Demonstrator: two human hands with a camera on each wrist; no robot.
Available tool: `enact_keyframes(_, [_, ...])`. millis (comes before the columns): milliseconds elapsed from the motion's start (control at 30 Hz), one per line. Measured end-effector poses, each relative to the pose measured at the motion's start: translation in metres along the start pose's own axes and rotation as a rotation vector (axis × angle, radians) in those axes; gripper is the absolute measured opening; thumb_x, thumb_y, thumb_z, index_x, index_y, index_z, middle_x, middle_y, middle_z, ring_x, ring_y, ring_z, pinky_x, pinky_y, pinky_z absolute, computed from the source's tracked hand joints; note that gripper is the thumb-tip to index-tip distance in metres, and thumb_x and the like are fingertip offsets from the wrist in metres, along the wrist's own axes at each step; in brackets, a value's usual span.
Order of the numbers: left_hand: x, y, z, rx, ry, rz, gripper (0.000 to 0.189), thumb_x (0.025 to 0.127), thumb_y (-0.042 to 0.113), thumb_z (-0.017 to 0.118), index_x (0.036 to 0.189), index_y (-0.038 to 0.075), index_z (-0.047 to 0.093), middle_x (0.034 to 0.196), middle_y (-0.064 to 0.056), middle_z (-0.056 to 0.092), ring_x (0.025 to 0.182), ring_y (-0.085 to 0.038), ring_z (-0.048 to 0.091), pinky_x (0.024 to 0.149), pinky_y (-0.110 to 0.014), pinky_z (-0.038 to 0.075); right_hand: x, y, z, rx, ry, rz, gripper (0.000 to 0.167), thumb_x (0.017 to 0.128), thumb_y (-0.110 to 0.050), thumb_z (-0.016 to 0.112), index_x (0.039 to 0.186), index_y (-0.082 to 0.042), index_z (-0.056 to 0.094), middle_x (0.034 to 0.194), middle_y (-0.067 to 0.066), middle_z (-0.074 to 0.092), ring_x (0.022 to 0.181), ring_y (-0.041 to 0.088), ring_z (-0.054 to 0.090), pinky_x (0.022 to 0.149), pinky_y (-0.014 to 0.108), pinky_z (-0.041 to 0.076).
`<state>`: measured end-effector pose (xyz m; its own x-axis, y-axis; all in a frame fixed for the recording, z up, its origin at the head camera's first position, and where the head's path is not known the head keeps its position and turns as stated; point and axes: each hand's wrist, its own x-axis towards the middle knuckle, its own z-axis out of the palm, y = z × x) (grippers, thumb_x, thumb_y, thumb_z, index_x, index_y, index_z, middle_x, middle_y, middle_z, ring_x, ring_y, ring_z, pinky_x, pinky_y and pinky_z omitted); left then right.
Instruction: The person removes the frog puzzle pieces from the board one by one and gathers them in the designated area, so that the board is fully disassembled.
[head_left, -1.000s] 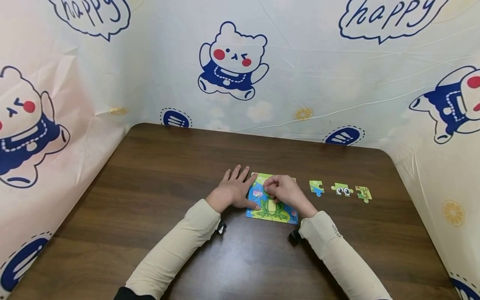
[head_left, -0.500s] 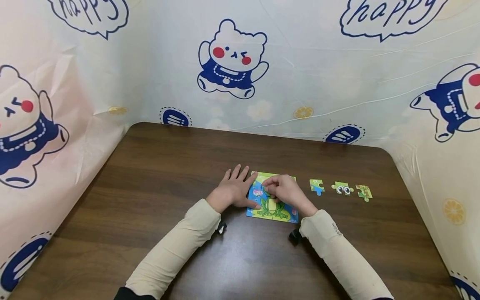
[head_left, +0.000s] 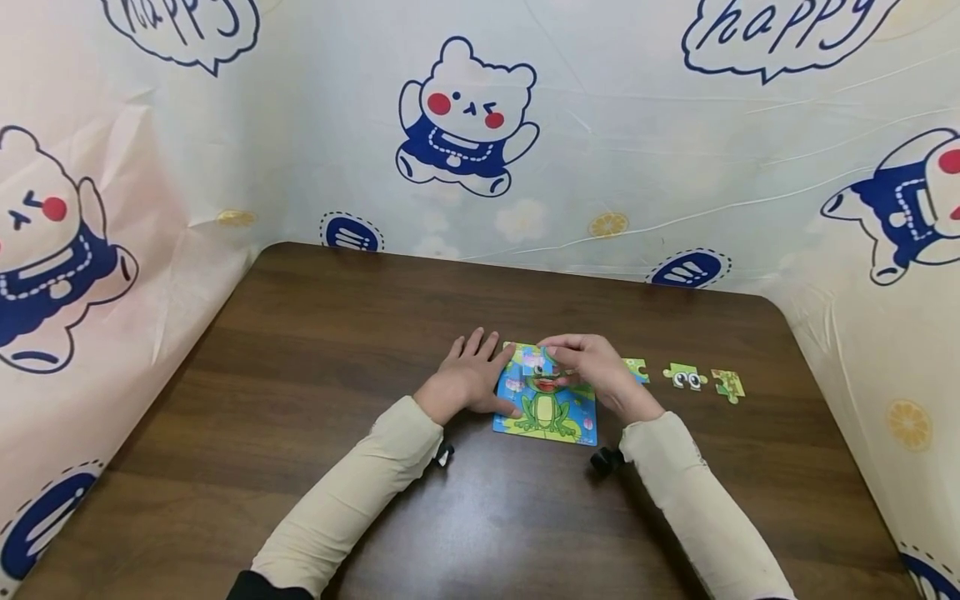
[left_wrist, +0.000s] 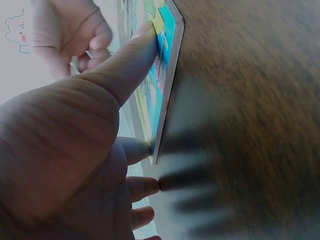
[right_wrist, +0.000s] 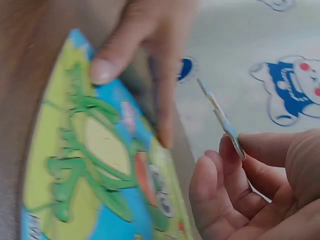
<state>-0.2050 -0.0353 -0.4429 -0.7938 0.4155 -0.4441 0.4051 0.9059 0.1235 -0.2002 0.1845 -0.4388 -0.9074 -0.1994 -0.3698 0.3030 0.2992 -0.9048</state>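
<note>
Clearly, the frog puzzle (head_left: 546, 410) lies flat on the brown surface (head_left: 337, 333) between the two hands, the frog's feet toward the person and its head toward the far edge, so the figure's long axis runs away from the person.

The left hand (head_left: 468, 379) is spread and grasps nothing; its thumb rests on the puzzle's left side. The right hand (head_left: 600, 375) pinches a puzzle piece (right_wrist: 225, 125) between thumb and fingers, over the puzzle's upper right. The right wrist view shows this piece edge-on and tilted, slanting up and left from the fingertips.

To the right lie a blue-and-green piece (head_left: 637, 369), partly hidden by the right hand, an eyes piece (head_left: 684, 377) with its long axis sideways, and a green piece (head_left: 727, 385).
</note>
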Motion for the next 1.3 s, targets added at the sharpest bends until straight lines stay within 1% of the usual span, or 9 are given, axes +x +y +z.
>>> enact_keyframes(67, [-0.001, 0.000, 0.000, -0.001, 0.004, 0.002, 0.107, 0.084, 0.077, 0.061, 0.165, 0.030, 0.009, 0.173, -0.007, 0.002, 0.160, -0.032, -0.006, 0.128, -0.053, 0.004, -0.002, -0.003, -0.007, 0.072, -0.008, 0.000, 0.033, 0.106, -0.025, 0.056, 0.131, -0.006, 0.066, 0.117, 0.009, 0.069, 0.095, 0.021, 0.069, 0.083, 0.036, 0.061])
enact_keyframes(133, [-0.001, 0.000, 0.000, -0.003, 0.012, 0.006, 0.107, 0.084, 0.076, 0.062, 0.165, 0.029, 0.010, 0.173, -0.007, 0.002, 0.160, -0.032, -0.005, 0.128, -0.053, 0.004, -0.005, -0.004, -0.014, 0.170, -0.015, 0.004, 0.033, 0.106, -0.023, 0.056, 0.131, -0.005, 0.065, 0.112, 0.006, 0.070, 0.093, 0.019, 0.070, 0.084, 0.033, 0.062])
enact_keyframes(267, [-0.002, -0.001, 0.001, -0.009, 0.026, 0.014, 0.107, 0.084, 0.076, 0.062, 0.165, 0.029, 0.011, 0.173, -0.007, 0.003, 0.160, -0.032, -0.004, 0.128, -0.053, 0.005, -0.010, -0.007, -0.027, 0.368, -0.006, 0.009, 0.025, 0.105, -0.019, 0.057, 0.125, -0.007, 0.067, 0.102, 0.002, 0.071, 0.080, 0.013, 0.070, 0.079, 0.029, 0.062])
enact_keyframes(367, [-0.003, -0.002, 0.003, -0.011, 0.034, 0.019, 0.108, 0.084, 0.076, 0.062, 0.165, 0.028, 0.011, 0.173, -0.007, 0.004, 0.160, -0.033, -0.004, 0.128, -0.054, 0.005, -0.016, -0.008, -0.038, 0.436, 0.014, -0.008, 0.020, 0.105, -0.017, 0.057, 0.118, -0.010, 0.070, 0.099, 0.002, 0.072, 0.073, 0.011, 0.067, 0.077, 0.027, 0.062])
enact_keyframes(633, [-0.004, -0.003, 0.006, -0.010, 0.050, 0.022, 0.108, 0.083, 0.077, 0.062, 0.165, 0.027, 0.011, 0.173, -0.008, 0.005, 0.160, -0.033, -0.003, 0.128, -0.054, 0.005, -0.036, -0.008, -0.069, 0.472, 0.051, -0.027, 0.019, 0.103, -0.014, 0.059, 0.117, -0.013, 0.072, 0.096, 0.002, 0.071, 0.072, 0.010, 0.068, 0.077, 0.027, 0.062])
enact_keyframes(867, [-0.004, -0.004, 0.005, -0.008, 0.046, 0.022, 0.108, 0.084, 0.077, 0.061, 0.165, 0.027, 0.010, 0.173, -0.008, 0.004, 0.160, -0.033, -0.003, 0.128, -0.054, 0.005, -0.059, -0.001, -0.098, 0.481, 0.068, -0.042, 0.016, 0.102, -0.014, 0.062, 0.108, -0.018, 0.077, 0.096, 0.001, 0.076, 0.075, 0.010, 0.072, 0.077, 0.028, 0.062])
enact_keyframes(1033, [-0.003, -0.003, 0.005, -0.007, 0.049, 0.027, 0.109, 0.083, 0.077, 0.062, 0.165, 0.027, 0.010, 0.173, -0.008, 0.005, 0.160, -0.033, -0.003, 0.128, -0.054, 0.005, -0.075, 0.008, -0.119, 0.508, 0.073, -0.073, 0.019, 0.102, -0.011, 0.061, 0.112, -0.016, 0.076, 0.099, 0.000, 0.075, 0.078, 0.012, 0.074, 0.073, 0.027, 0.062])
enact_keyframes(1167, [-0.003, -0.002, 0.005, -0.012, 0.044, 0.027, 0.109, 0.083, 0.077, 0.062, 0.165, 0.027, 0.009, 0.173, -0.008, 0.004, 0.160, -0.033, -0.004, 0.128, -0.054, 0.004, -0.083, 0.014, -0.130, 0.530, 0.062, -0.085, 0.021, 0.103, -0.010, 0.058, 0.112, -0.016, 0.076, 0.098, 0.002, 0.074, 0.080, 0.014, 0.076, 0.073, 0.027, 0.062])
enact_keyframes(1300, [-0.003, -0.001, 0.005, -0.012, 0.045, 0.028, 0.109, 0.083, 0.077, 0.062, 0.165, 0.027, 0.009, 0.173, -0.008, 0.004, 0.160, -0.033, -0.005, 0.128, -0.054, 0.004, -0.085, 0.021, -0.136, 0.539, 0.063, -0.079, 0.021, 0.103, -0.010, 0.059, 0.112, -0.016, 0.077, 0.097, 0.003, 0.075, 0.079, 0.014, 0.075, 0.074, 0.028, 0.062])
